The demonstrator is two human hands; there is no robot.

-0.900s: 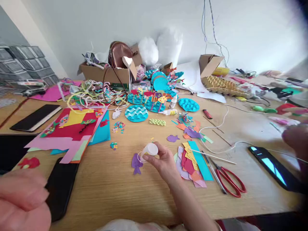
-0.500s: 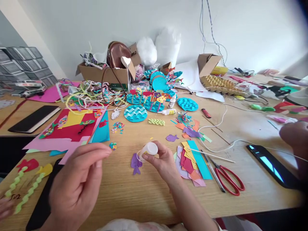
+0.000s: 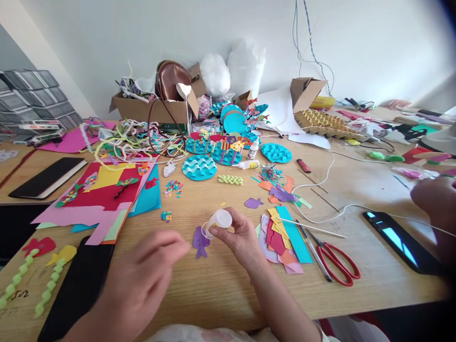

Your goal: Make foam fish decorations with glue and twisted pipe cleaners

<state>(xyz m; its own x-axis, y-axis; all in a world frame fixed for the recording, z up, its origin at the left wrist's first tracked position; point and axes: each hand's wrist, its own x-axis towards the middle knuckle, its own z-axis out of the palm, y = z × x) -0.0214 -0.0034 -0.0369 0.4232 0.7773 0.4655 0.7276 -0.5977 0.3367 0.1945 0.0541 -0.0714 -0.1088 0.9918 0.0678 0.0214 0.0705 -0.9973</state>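
Note:
My right hand (image 3: 242, 235) grips a small white glue bottle (image 3: 221, 218), tilted with its base toward me and a thin pale loop at its side. Just left of the bottle lies a purple paper fish (image 3: 200, 242), partly covered by it. My left hand (image 3: 153, 266) is over the table left of that fish, blurred by motion; its fingers are drawn together and anything between them is hidden. Near it are a small cluster of coloured bits (image 3: 166, 216) and a pile of confetti pieces (image 3: 173, 188). Another purple fish (image 3: 253, 203) lies further back.
Paper scraps (image 3: 276, 237), red-handled scissors (image 3: 338, 261) and a phone (image 3: 399, 242) lie at right, where another person's hand (image 3: 432, 202) shows. Coloured sheets (image 3: 117, 190) and a black flat object (image 3: 76, 285) are at left. Blue wavy discs (image 3: 199, 167) stand behind.
My left hand has moved right, toward the purple fish and bottle. My right hand keeps its hold on the bottle. Another person's hand at the lower left has gone out of view.

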